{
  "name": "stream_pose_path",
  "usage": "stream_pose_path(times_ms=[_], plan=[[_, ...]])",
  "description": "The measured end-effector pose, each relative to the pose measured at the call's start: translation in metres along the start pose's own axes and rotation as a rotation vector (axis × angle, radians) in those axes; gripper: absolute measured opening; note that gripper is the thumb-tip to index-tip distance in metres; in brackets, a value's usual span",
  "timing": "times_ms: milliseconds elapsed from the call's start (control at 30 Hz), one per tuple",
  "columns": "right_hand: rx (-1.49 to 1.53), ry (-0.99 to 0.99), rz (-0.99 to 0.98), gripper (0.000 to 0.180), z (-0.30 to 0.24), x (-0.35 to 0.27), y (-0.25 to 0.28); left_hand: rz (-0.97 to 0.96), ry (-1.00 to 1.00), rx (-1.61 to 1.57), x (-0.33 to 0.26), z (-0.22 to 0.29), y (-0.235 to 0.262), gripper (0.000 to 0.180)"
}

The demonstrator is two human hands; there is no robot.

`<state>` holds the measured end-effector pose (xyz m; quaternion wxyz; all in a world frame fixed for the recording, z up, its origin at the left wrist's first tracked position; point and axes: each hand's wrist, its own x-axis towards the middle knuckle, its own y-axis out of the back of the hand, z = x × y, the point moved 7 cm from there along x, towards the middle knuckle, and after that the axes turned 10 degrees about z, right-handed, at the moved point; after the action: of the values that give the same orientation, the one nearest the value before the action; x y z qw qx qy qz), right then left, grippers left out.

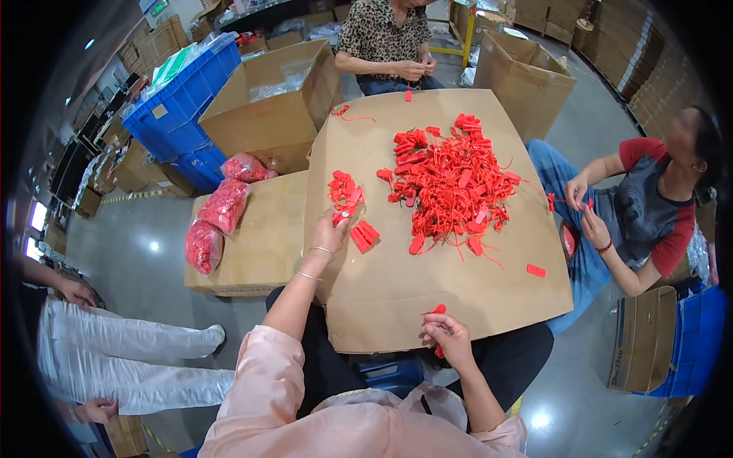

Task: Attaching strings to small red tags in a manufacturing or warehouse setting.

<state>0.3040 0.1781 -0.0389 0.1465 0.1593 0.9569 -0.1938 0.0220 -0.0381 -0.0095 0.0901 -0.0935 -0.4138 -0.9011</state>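
A large heap of small red flat pieces with thin red cords [462, 183] lies on the cardboard tabletop [397, 282]. My left hand [327, 235] reaches to the table's left side, its fingers closed on a small red piece [343, 215] at the edge of a loose little pile [342, 185]. Beside that hand, several red pieces lie in a neat row [365, 236]. Close to my body, at the table's front edge, my right hand [450, 340] pinches a red corded piece [437, 310], which shows above and below the fingers.
One co-worker [385, 38] sits across, another [641, 198] at the right; both handle small red pieces. Bags of red pieces [221, 210] lie on a carton at the left. Cartons [267, 91] and blue crates [183, 99] stand behind. A person [114, 351] stands at left.
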Motion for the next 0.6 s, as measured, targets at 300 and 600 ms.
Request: stream_pose_path(times_ms=[300,600], plan=[[0.019,0.032,0.078,0.02,-0.011,0.006,-0.005,0.064,0.006,-0.028,0.01,-0.005,0.0,0.03],[-0.017,0.008,0.017,0.018,-0.033,0.025,-0.025,-0.693,0.573,-1.028,-0.15,0.029,-0.005,0.023]])
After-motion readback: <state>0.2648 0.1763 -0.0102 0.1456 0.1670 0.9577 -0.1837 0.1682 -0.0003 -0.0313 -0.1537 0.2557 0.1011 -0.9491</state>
